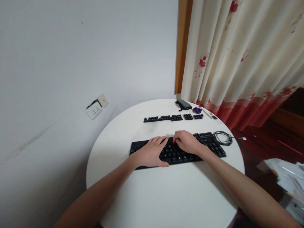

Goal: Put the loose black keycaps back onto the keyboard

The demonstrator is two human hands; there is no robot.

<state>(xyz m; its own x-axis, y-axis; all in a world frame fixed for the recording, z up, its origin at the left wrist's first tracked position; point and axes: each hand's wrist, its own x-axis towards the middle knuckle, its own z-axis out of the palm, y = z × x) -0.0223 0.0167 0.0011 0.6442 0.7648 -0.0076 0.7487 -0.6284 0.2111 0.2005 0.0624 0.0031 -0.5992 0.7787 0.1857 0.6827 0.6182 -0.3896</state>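
A person leans both bare hands over a long black plastic keyboard (174,155), which lies across a round white table (163,193). The left hand (152,152) lies palm down on the keyboard's left half, open, thumb spread away from the fingers and gripping nothing. The right hand (187,142) is just beside it, over the keyboard's far edge right of the middle, with fingers curled down to the keys; whether they grip a key cannot be told.

Beyond the keyboard, apart from it, small black keycaps (176,117) stand in a row of groups. Farther behind the keyboard's right part lie a dark grey, soft-looking object (184,104) and a crumpled purple bundle (197,110). Just beside the keyboard's far right end, a thin black cable (224,142) lies coiled, its pale plug pointing away from the keyboard over the table's rim.
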